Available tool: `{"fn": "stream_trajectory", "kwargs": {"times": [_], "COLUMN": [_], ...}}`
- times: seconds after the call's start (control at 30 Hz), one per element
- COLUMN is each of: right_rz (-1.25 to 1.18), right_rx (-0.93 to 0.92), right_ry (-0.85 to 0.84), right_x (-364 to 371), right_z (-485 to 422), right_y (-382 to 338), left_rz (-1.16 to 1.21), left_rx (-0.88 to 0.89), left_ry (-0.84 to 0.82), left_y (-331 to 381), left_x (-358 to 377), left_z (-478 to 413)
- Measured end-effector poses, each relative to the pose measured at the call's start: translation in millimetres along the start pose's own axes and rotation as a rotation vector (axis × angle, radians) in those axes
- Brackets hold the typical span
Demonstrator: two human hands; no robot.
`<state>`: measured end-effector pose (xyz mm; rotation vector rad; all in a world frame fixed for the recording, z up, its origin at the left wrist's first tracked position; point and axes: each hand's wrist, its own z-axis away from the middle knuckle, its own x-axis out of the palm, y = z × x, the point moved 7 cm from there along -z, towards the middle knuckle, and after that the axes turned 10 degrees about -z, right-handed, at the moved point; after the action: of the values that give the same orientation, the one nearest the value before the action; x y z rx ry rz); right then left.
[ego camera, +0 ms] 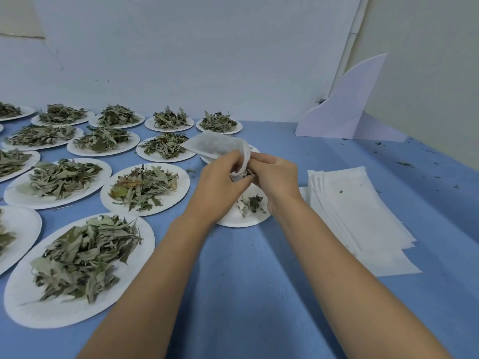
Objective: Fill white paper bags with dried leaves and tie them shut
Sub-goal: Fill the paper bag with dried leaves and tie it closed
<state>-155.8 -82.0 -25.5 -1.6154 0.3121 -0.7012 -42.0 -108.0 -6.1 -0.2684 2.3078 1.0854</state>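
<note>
1. The left hand (223,182) and the right hand (276,177) meet at mid-table, the fingers of both curled round the mouth of a white paper bag (215,145).
2. The bag juts to the far left from the hands, held above a small plate (241,222) carrying a few dried leaves (250,203).
3. A stack of empty bags (357,211) lies just right of that plate on the blue table (246,294).
4. Heaped plates (51,314) of leaves fill the left side.

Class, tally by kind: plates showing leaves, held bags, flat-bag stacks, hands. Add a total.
Round white paper plates showing dried green leaves: 14
White paper bag held: 1
Stack of flat white bags: 1
Left hand, right hand: 2
Total: 18
</note>
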Motion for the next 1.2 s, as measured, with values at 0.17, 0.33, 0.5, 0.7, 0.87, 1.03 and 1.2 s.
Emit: {"fn": "stream_trajectory", "kwargs": {"times": [0.17,0.33,0.5,0.7,0.87,1.03,1.2], "right_rz": [0.025,0.213,0.411,0.458,0.449,0.439,0.427], "right_rx": [-0.04,-0.159,-0.364,-0.405,-0.395,-0.397,-0.341], "right_ry": [-0.027,-0.051,0.017,0.055,0.097,0.093,0.036], "right_x": [9,17,9,5,-2,-2,1], "right_z": [4,9,12,10,7,8,5], "right_y": [0,-8,-18,-22,-21,-22,-19], "left_rz": [0.014,0.03,0.079,0.246,0.321,0.366,0.296], "left_rx": [-0.033,-0.092,-0.085,-0.094,-0.106,-0.101,-0.112], "left_ry": [0.096,0.137,0.071,-0.071,-0.133,-0.175,-0.112], "left_y": [-3,-7,-3,-1,1,2,-1], "left_x": [-7,-8,0,4,9,8,4], "left_z": [1,-1,0,0,0,0,0]}}
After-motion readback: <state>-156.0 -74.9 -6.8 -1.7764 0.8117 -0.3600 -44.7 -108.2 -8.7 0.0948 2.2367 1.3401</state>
